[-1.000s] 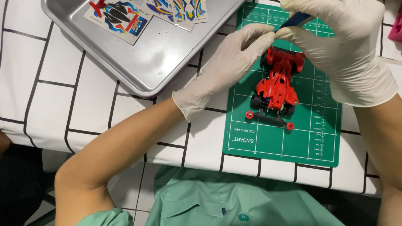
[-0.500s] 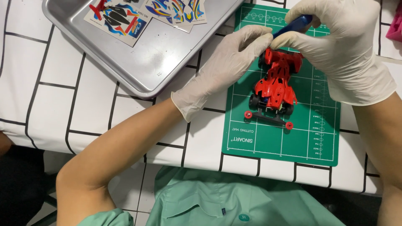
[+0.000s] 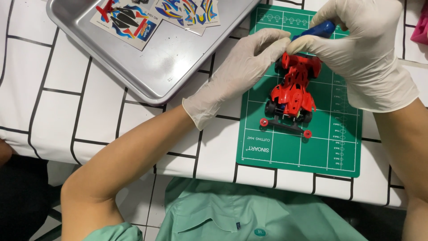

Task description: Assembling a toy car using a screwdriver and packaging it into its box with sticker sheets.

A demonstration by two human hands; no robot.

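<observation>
Head view: both hands wear thin, cream latex gloves that wrinkle at the knuckles. The left hand (image 3: pixel 243 73) rests its fingertips against the far end of a glossy red plastic toy race car (image 3: pixel 292 91), pinching lightly there. The right hand (image 3: pixel 361 53) is closed around a blue-handled tool (image 3: pixel 317 30), its thumb meeting the left fingertips over the car. The car stands on black wheels with small red rollers on its near bumper, on a matte green gridded cutting mat (image 3: pixel 330 151). To the left a brushed metal tray (image 3: pixel 165 67) with rounded corners holds colourful sticker sheets (image 3: pixel 129 20). Underneath lies a white tablecloth (image 3: pixel 67 102) with black lines.
</observation>
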